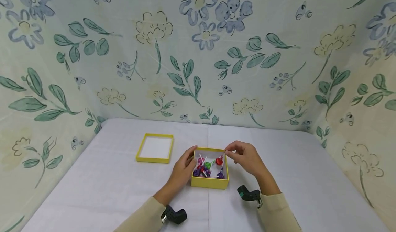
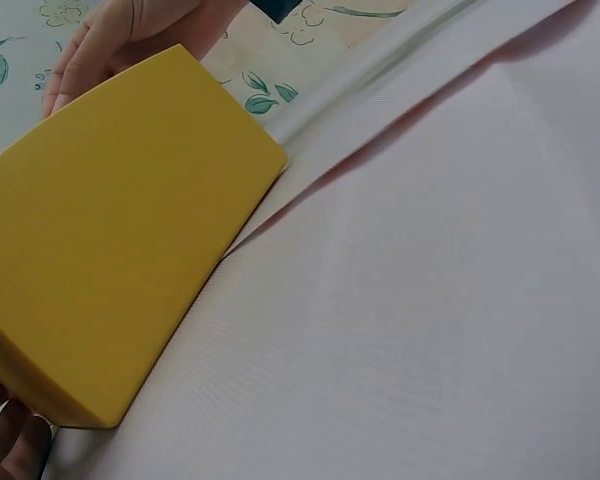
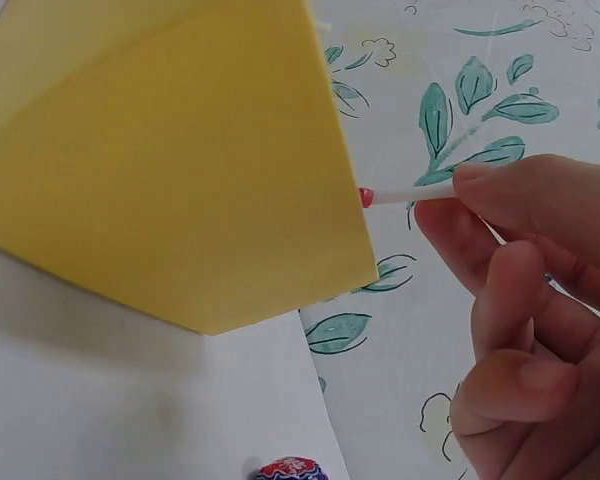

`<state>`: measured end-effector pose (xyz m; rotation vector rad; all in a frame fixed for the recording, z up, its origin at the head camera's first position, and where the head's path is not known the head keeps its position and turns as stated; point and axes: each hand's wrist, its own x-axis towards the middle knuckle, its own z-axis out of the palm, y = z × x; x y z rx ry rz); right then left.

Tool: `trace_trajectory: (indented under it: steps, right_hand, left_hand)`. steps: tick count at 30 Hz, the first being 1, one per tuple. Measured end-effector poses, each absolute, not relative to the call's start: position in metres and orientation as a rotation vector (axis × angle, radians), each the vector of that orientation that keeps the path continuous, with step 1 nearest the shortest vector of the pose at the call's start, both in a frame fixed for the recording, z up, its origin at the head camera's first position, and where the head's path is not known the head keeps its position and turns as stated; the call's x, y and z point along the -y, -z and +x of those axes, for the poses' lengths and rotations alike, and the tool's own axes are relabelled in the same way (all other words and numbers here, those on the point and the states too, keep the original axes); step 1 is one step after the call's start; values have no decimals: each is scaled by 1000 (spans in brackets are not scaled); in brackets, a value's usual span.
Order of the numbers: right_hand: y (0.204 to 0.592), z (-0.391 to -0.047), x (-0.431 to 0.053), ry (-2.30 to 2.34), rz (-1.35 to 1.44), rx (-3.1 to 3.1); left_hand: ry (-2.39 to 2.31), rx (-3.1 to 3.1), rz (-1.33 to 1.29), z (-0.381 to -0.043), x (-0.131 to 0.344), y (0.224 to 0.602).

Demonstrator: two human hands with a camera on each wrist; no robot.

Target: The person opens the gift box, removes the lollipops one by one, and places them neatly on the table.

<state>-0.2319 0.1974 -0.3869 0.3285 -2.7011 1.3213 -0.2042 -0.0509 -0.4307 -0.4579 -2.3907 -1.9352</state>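
Note:
A yellow open-topped box (image 1: 210, 183) holds several wrapped lollipops (image 1: 202, 170) in purple, pink and green, with white sticks. My left hand (image 1: 182, 166) grips the box's left side; in the left wrist view only a few of its fingers (image 2: 15, 440) show at the lower left. Over the box's right edge, my right hand (image 1: 245, 156) pinches the white stick (image 3: 410, 194) of a lollipop between thumb and forefinger. That lollipop's red head (image 1: 219, 161) hangs inside the box, and the box wall hides most of it in the right wrist view.
A shallow yellow-rimmed lid (image 1: 154, 161) with a white inside lies behind and left of the box. White cloth (image 1: 92, 177) covers the table, and floral fabric (image 1: 191, 87) rises around it. A red and purple wrapped lollipop (image 3: 290, 469) peeks in at the right wrist view's bottom edge.

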Motion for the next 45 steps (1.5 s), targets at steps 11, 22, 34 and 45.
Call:
trace_trajectory:
  steps: [11,22,34,45]
  right_hand:
    - [382,-232,-208,-1393,260,2607]
    - [380,-233,-219,-1476,190,2617]
    - [382,-233,-237,-1431,150,2768]
    - [385,-233,-241,-1442,110,2810]
  left_hand:
    - [1910,2397,-440,-222,49,460]
    - [1916,2398,-442,-223,50,464]
    - [1918,2417,-473,-204,52,431]
    - [1922,2426,-455,-205,52,433]
